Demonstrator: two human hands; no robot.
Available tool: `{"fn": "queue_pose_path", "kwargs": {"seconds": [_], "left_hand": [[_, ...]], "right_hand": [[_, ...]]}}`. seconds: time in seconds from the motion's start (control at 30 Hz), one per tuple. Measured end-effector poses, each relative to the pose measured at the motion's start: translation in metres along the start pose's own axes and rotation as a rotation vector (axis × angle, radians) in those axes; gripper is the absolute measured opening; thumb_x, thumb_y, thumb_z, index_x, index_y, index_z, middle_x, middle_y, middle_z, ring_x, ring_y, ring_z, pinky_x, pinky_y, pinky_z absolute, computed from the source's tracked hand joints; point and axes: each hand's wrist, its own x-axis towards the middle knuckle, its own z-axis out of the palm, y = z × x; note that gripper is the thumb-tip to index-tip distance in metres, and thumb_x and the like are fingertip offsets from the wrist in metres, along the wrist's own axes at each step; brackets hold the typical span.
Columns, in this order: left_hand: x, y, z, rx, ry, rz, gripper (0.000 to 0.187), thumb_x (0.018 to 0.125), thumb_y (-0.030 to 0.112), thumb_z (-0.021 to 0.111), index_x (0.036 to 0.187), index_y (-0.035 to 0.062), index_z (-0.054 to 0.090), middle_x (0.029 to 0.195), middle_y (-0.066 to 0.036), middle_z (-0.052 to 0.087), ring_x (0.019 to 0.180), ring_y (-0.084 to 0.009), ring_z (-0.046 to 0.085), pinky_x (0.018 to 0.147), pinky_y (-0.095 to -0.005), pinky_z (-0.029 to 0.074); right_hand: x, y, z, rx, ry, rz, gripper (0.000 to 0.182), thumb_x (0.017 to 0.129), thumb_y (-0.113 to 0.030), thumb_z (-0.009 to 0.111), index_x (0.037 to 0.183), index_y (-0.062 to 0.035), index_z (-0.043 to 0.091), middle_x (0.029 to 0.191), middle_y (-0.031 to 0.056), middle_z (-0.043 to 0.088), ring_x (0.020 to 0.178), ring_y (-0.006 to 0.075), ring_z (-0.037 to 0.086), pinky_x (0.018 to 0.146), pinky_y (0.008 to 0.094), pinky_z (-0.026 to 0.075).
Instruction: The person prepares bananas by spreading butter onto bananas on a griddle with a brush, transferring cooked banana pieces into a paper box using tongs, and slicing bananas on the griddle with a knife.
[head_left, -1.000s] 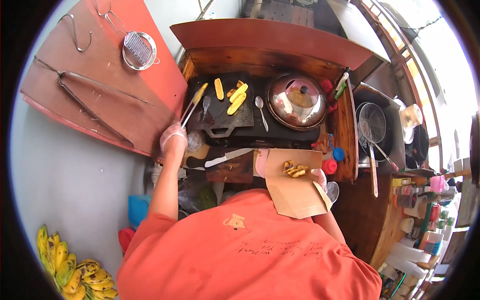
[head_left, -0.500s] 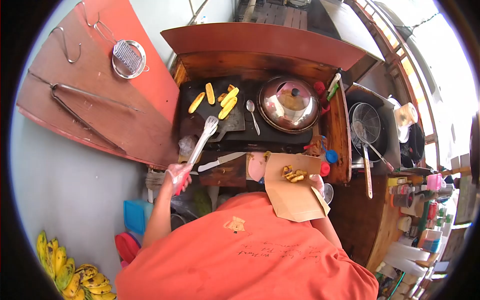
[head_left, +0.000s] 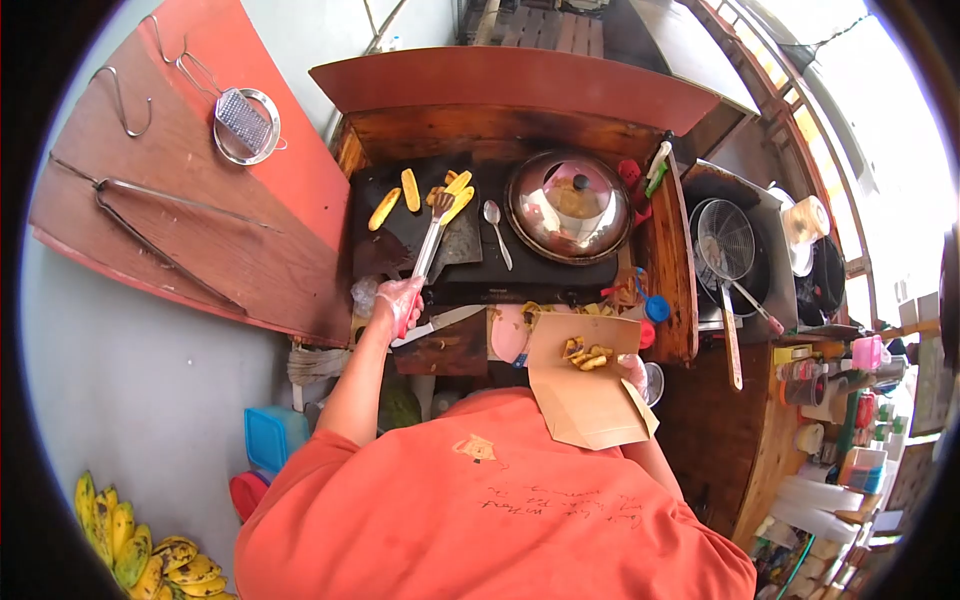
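Observation:
My left hand (head_left: pixel 400 304), in a clear plastic glove, is wrapped round the red handle of metal tongs (head_left: pixel 429 250). The tongs' head overlaps the group of yellow banana pieces (head_left: pixel 457 204) on the dark griddle (head_left: pixel 400 255). Two more banana pieces (head_left: pixel 383 209) lie apart to the left. My right hand (head_left: pixel 632 372), also gloved, grips the right side of an unfolded brown cardboard box (head_left: pixel 575 405). Several browned banana pieces (head_left: pixel 595 362) rest inside the box, near its far end.
A domed metal lid (head_left: pixel 568 225) covers a pan right of a spoon (head_left: pixel 496 228). A white-handled knife (head_left: pixel 440 325) lies at the front edge. Strainers (head_left: pixel 726 240) sit at right, bottles and containers beyond. Banana bunches (head_left: pixel 130 545) are at lower left.
My left hand has moved forward and right, carrying the tongs from the griddle's front onto the banana pieces. My right hand and the box stay nearly where they were.

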Motion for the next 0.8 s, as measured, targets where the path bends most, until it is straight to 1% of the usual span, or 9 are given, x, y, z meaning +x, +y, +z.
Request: {"fn": "queue_pose_path", "kwargs": {"seconds": [0.27,0.5,0.53,0.6,0.63,0.67,0.73,0.77,0.8], "left_hand": [[-0.061,-0.012,-0.024,0.071,0.025,0.032,0.02,0.094,0.029,0.069,0.092,0.0105,0.062,0.064,-0.003,0.059,0.043,-0.0115,0.051,0.032,-0.027,0.036],[-0.086,0.024,-0.055,0.071,0.234,0.099,0.013,0.095,0.023,0.069,0.091,0.0123,0.063,0.063,0.0,0.058,0.042,-0.009,0.049,0.034,-0.0246,0.037],[-0.079,0.025,-0.063,0.176,0.289,0.172,0.011,0.094,0.022,0.07,0.098,0.0121,0.068,0.063,0.002,0.056,0.042,-0.0065,0.047,0.036,-0.0219,0.035],[-0.059,0.024,-0.089,0.378,0.329,0.354,0.02,0.095,0.023,0.067,0.111,0.0101,0.07,0.066,-0.004,0.062,0.048,-0.0141,0.054,0.045,-0.0278,0.045],[-0.074,0.039,-0.074,1.178,0.621,0.59,0.031,0.098,0.026,0.061,0.123,0.0088,0.067,0.08,-0.013,0.07,0.066,-0.0258,0.066,0.063,-0.0374,0.055],[-0.08,0.043,-0.067,1.175,0.625,0.587,0.031,0.098,0.026,0.061,0.123,0.0088,0.067,0.08,-0.013,0.07,0.066,-0.0258,0.066,0.063,-0.0374,0.055],[-0.088,0.048,-0.058,1.569,0.848,0.396,0.038,0.101,0.028,0.053,0.133,0.0097,0.061,0.095,-0.018,0.071,0.087,-0.0343,0.07,0.078,-0.0457,0.055],[-0.093,0.051,-0.055,1.663,0.838,0.308,0.043,0.101,0.027,0.051,0.141,0.0121,0.054,0.096,-0.017,0.072,0.09,-0.0329,0.071,0.076,-0.0454,0.057],[-0.09,0.045,-0.061,1.662,0.839,0.308,0.043,0.101,0.027,0.051,0.141,0.0121,0.054,0.096,-0.017,0.072,0.09,-0.0329,0.071,0.076,-0.0454,0.057]], "right_hand": [[-0.001,0.001,-0.006,0.006,0.008,-0.013,0.056,0.081,-0.032,0.058,0.128,-0.0006,0.056,0.119,0.0186,0.065,0.103,0.0338,0.066,0.094,0.0475,0.054],[0.005,0.001,-0.003,-0.009,0.001,0.007,0.056,0.081,-0.032,0.058,0.128,-0.0005,0.056,0.119,0.0187,0.065,0.103,0.0337,0.066,0.094,0.0472,0.054],[0.005,0.001,-0.002,-0.011,-0.001,0.011,0.056,0.081,-0.032,0.058,0.128,-0.0005,0.056,0.119,0.0187,0.065,0.103,0.0337,0.066,0.093,0.0472,0.054],[0.007,0.002,-0.001,-0.014,-0.004,0.017,0.056,0.081,-0.032,0.058,0.128,-0.0005,0.056,0.119,0.0187,0.065,0.103,0.0336,0.066,0.093,0.0471,0.054],[0.008,0.002,-0.001,-0.018,-0.005,0.019,0.056,0.081,-0.032,0.058,0.128,-0.0004,0.056,0.119,0.0188,0.065,0.103,0.0336,0.066,0.093,0.047,0.054],[0.009,0.002,-0.001,-0.017,-0.006,0.024,0.056,0.082,-0.032,0.058,0.128,-0.0004,0.056,0.119,0.0188,0.065,0.103,0.0336,0.066,0.093,0.047,0.054],[0.011,0.003,0.0,-0.025,-0.009,0.028,0.057,0.082,-0.032,0.058,0.128,-0.0004,0.056,0.119,0.0188,0.065,0.103,0.0336,0.066,0.093,0.0469,0.054],[0.013,0.003,0.0,-0.028,-0.011,0.03,0.057,0.082,-0.032,0.058,0.128,-0.0004,0.056,0.119,0.0188,0.065,0.103,0.0336,0.066,0.093,0.0469,0.054],[0.014,0.004,0.0,-0.026,-0.011,0.031,0.057,0.082,-0.032,0.058,0.128,-0.0004,0.056,0.119,0.0188,0.065,0.103,0.0336,0.066,0.093,0.0468,0.054]]}}
